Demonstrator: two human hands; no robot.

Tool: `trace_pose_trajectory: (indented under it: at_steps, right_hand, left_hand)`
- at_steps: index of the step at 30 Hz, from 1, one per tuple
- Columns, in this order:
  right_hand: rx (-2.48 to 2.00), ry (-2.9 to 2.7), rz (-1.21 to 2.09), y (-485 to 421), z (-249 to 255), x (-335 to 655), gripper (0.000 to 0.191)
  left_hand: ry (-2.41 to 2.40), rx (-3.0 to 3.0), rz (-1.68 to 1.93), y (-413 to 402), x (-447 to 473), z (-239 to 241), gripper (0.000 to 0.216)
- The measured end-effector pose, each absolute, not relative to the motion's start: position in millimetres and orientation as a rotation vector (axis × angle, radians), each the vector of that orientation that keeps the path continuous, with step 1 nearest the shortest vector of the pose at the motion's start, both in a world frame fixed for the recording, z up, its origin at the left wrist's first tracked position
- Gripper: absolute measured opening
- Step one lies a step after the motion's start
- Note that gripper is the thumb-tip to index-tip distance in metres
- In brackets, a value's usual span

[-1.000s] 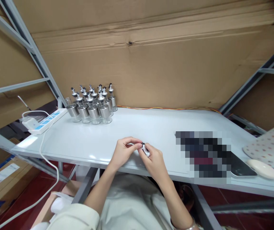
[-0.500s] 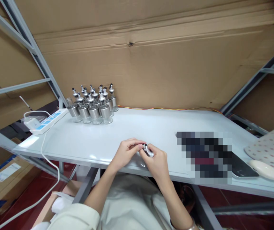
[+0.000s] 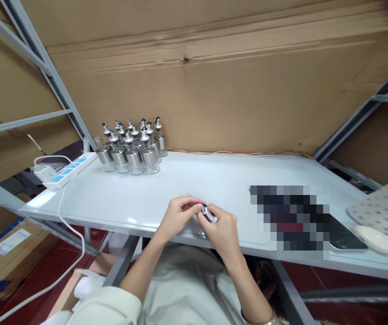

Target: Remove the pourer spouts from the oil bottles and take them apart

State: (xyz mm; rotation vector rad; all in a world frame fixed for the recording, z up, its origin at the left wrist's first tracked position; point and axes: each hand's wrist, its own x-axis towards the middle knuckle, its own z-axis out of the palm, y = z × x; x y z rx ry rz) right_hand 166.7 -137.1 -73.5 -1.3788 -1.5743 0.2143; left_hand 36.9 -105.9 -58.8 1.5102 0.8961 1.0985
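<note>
Near the table's front edge my right hand [image 3: 221, 225] is closed around a small silver pourer spout [image 3: 210, 215] with a black part at its tip. My left hand [image 3: 177, 215] meets it from the left, thumb and fingers pinched together at the spout's black end. Whether the left fingers hold a separate small piece cannot be made out. The lower part of the spout is hidden by my right hand. Farther back on the left stand several glass oil bottles [image 3: 133, 159] with steel sleeves, most topped by similar spouts; a bottle [image 3: 104, 155] at the left end has an open neck.
A white power strip [image 3: 68, 172] with a plugged-in charger lies at the table's left edge, its cable hanging down. To the right are a dark tablet-like device [image 3: 346, 234], partly blurred out, and a cream oval object [image 3: 376, 239]. Cardboard [image 3: 221, 99] stands behind the table [image 3: 207, 176].
Almost nothing differs. The pourer spout has shifted or turned very slightly between my fingers; both hands stay in the same place.
</note>
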Motion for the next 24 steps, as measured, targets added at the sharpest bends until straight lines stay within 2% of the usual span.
trace_pose_trajectory:
  at_steps: [24]
  right_hand:
    - [-1.349, -1.609, 0.195, -137.8, -75.2, 166.1, 0.033]
  left_hand:
    - [0.924, 1.526, 1.139, -106.3, 36.1, -55.6, 0.024]
